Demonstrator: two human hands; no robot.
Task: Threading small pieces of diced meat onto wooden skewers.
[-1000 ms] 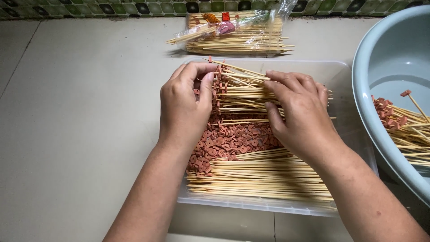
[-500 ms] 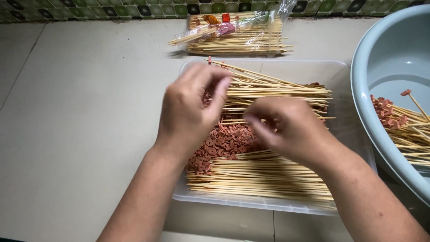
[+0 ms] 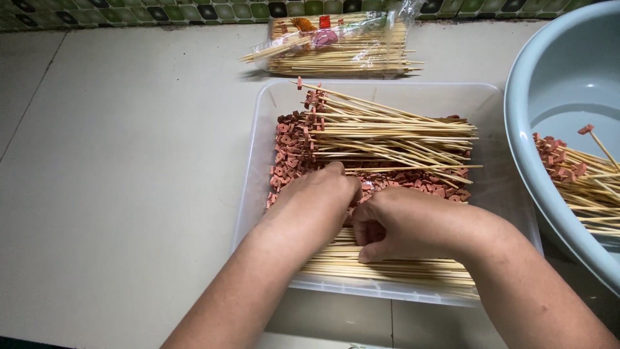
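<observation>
Pink meat bits (image 3: 303,152) in the clear tray (image 3: 258,161) are being pinched by the left hand (image 3: 320,197) and right hand (image 3: 403,226), fingers curled shut, grip hidden, working slowly beside bare sticks (image 3: 387,268), keeping pointy ends away.

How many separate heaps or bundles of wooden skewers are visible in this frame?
4: a plastic-wrapped pack at the top, a meat-tipped pile in the clear tray, bare sticks at the tray's near edge partly under the hands, and some in the blue basin.
</observation>
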